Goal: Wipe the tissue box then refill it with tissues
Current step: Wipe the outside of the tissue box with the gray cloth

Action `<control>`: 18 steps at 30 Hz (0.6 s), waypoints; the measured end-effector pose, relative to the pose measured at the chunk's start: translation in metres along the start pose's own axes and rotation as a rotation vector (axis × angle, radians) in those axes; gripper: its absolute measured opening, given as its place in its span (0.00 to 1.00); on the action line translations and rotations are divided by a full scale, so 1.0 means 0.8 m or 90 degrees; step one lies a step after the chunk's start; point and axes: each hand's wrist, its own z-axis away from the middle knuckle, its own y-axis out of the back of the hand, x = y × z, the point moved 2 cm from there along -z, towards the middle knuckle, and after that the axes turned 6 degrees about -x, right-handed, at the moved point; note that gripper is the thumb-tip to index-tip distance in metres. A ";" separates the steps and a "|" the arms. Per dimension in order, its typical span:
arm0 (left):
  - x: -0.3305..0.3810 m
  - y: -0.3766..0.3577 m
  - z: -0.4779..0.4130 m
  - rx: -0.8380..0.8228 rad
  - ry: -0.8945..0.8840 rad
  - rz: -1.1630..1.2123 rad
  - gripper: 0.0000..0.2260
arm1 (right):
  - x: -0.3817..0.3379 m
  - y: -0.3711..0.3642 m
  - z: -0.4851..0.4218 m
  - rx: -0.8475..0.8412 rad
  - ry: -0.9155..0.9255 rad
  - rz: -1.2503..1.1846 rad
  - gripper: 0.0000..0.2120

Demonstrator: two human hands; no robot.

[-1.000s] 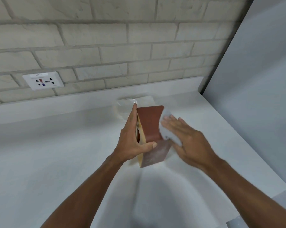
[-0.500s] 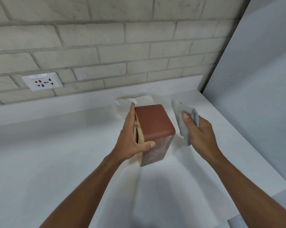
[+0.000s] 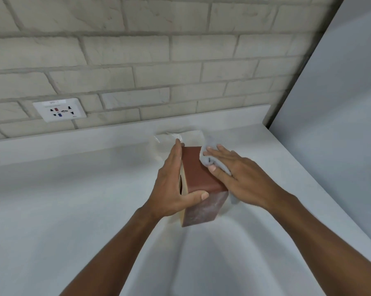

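Left hand (image 3: 176, 180) clamps tissue box (image 3: 198, 169) on end on desk (image 3: 73, 210), thumb wrapped round. Right hand (image 3: 242, 178): fingers straight, pressing cloth (image 3: 206, 160) against box. Risk: hard sideways stroke topples box.

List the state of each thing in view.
tissue box: on end, opening toward left hand
left hand: grips tissue box
right hand: presses cloth, fingers straight
cloth: bunched against box's right side
plastic pack: lying behind tissue box
wall socket: nothing plugged in
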 end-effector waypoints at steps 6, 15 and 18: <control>-0.002 -0.011 0.002 0.019 -0.015 0.054 0.58 | -0.033 0.013 -0.049 -0.009 0.050 0.063 0.15; -0.007 -0.010 0.002 0.043 -0.021 0.048 0.58 | -0.039 0.010 -0.044 0.010 0.053 0.089 0.14; -0.013 -0.011 0.002 0.042 -0.016 0.052 0.59 | -0.045 -0.003 -0.029 -0.034 0.098 0.074 0.17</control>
